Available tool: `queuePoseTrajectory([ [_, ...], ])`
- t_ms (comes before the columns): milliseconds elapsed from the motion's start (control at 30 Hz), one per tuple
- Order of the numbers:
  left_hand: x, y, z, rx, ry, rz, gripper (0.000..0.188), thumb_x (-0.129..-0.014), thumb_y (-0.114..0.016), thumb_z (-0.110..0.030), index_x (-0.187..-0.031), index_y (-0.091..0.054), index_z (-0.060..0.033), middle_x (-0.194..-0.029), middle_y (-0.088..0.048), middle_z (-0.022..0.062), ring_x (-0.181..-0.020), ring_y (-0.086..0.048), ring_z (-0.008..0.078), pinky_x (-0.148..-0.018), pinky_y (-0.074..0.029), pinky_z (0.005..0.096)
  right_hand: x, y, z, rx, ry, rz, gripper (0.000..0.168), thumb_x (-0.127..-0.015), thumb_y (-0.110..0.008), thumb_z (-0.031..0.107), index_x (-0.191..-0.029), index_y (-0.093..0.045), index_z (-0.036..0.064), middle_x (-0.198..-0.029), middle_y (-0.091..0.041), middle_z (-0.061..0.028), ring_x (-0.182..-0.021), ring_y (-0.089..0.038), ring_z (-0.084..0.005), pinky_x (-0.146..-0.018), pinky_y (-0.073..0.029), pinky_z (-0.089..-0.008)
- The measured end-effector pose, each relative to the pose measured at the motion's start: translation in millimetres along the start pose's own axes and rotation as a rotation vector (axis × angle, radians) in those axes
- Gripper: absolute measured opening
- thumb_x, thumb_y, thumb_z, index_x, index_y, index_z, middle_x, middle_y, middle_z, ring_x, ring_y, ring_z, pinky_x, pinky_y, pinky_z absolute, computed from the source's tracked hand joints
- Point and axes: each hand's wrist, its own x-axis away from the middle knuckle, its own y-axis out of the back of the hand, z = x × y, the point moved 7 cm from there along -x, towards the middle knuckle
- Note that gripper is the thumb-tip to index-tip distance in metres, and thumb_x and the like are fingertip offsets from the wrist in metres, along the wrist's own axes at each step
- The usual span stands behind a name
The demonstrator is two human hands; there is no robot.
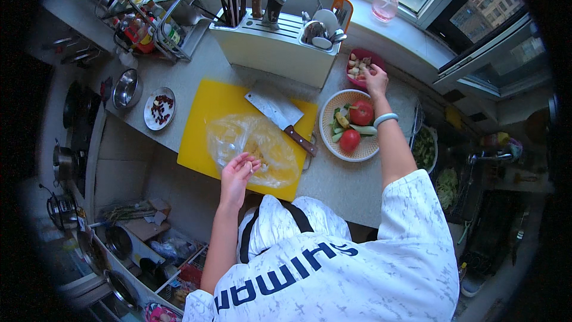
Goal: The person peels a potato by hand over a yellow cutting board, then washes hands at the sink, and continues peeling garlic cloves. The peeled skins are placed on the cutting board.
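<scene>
My right hand (377,81) reaches over the dark pink bowl (377,55) at the back right, its fingertips among garlic cloves (354,63); whether they pinch one is unclear. Palm up, my left hand (238,174) hovers over a clear plastic bag (279,165) that holds yellowish bits. Something pale may lie between its fingertips, too small to make out. Under the bag is a yellow cutting board (201,107). A cleaver (277,109) lies across the board, its wooden handle pointing toward me and to the right.
A white basket (328,136) holds tomatoes (361,112) and green vegetables. On the left stand a plate (166,118) with dark red pieces and a steel bowl (127,89). Behind the board is a knife and chopstick holder (272,53). The sink (491,214) is at the right.
</scene>
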Motion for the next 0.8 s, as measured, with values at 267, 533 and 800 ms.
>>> queuePoseTrajectory([
  [267,5,11,7,0.006,0.039,-0.047,0.033,-0.086,-0.054,0.003,-0.118,-0.047,0.0051,-0.104,-0.058,0.0141,-0.094,-0.060,0.0205,-0.085,-0.050,0.0309,-46,-10,-37,0.433,-0.052,0.085,0.025,-0.079,-0.061,0.014,-0.102,-0.069,0.019,-0.099,-0.067,-0.0104,-0.094,-0.064,-0.0271,-0.084,-0.050,-0.0368],
  [533,5,6,6,0.051,0.095,-0.109,0.028,-0.084,-0.052,0.005,-0.112,-0.052,0.0035,-0.100,-0.059,0.0120,-0.091,-0.059,0.0179,-0.080,-0.051,0.0297,-67,-42,-13,0.818,0.233,0.290,0.025,-0.086,-0.046,0.013,-0.097,-0.068,0.010,-0.097,-0.066,-0.0168,-0.094,-0.063,-0.0327,-0.078,-0.050,-0.0419],
  [800,-2,-4,14,0.072,0.107,-0.089,0.026,-0.084,-0.052,0.003,-0.110,-0.053,0.0021,-0.100,-0.059,0.0120,-0.091,-0.059,0.0192,-0.079,-0.051,0.0318,-75,-52,-21,1.018,0.116,0.410,0.025,-0.087,-0.046,0.012,-0.099,-0.066,0.004,-0.104,-0.064,-0.0180,-0.099,-0.062,-0.0314,-0.081,-0.051,-0.0419],
])
